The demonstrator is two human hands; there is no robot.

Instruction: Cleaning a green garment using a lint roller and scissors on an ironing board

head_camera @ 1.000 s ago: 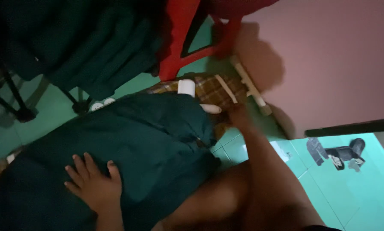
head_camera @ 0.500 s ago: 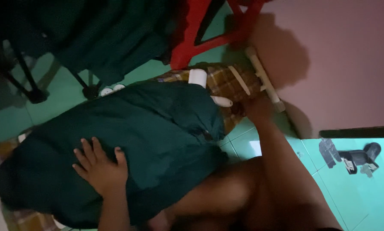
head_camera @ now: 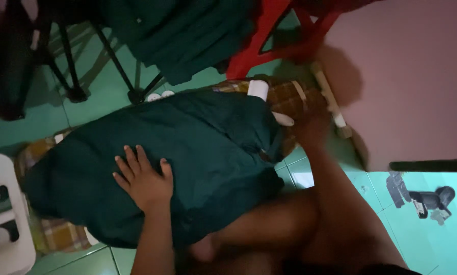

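A person's left hand lies flat, fingers spread, gripping nothing, on a dark green garment spread over a plaid cloth on the green tiled floor. The right hand, blurred, reaches past the garment's far edge near a white roll; its grip cannot be told. A red plastic chair stands behind.

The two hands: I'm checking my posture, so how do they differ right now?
The left hand lies flat, fingers spread, on the dark green cloth; the right hand reaches farther out, past the cloth's edge, over the plaid mat. The left is sharp; the right is blurred. Both are bare.
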